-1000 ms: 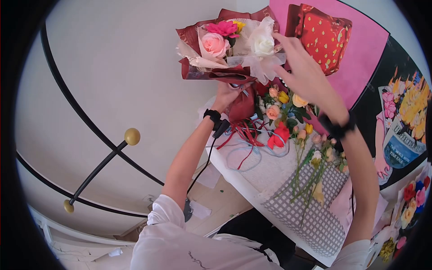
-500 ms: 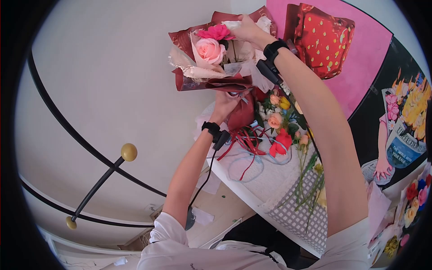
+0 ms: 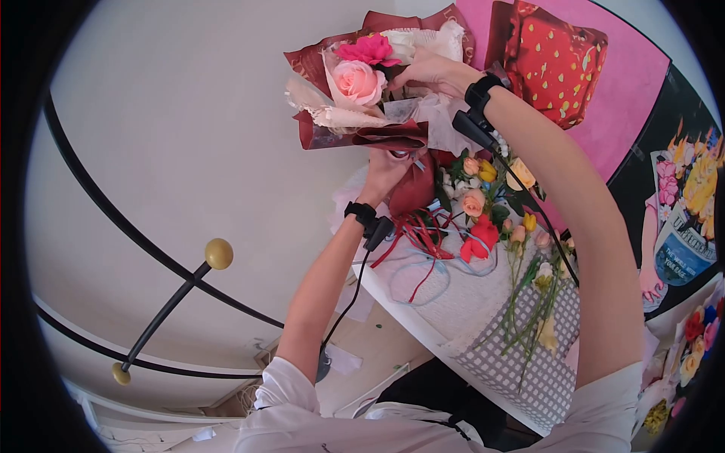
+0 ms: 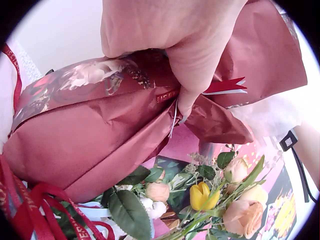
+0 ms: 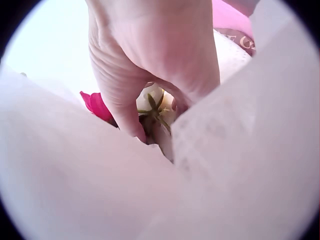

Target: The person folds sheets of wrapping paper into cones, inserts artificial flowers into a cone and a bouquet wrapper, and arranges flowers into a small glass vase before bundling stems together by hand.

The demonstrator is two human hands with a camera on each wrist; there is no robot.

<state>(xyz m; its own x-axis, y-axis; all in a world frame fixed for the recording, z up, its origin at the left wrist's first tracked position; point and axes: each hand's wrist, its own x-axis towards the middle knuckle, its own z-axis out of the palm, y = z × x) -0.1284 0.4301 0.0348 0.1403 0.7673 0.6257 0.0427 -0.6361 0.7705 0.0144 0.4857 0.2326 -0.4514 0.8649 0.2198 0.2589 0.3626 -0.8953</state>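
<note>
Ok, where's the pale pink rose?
Head view, top centre: the rose sits in the maroon-paper bouquet, just below the magenta flower, left of the right hand.

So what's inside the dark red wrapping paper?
A pink rose, a bright pink flower, pale paper and, partly behind the right hand, a white flower. Whatever lies lower, where the left hand grips, is covered by the red paper.

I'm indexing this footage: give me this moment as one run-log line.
left hand: grips bouquet by wrapped neck | right hand: at white flower in bouquet, hold unclear | loose flowers: outside bouquet
</note>
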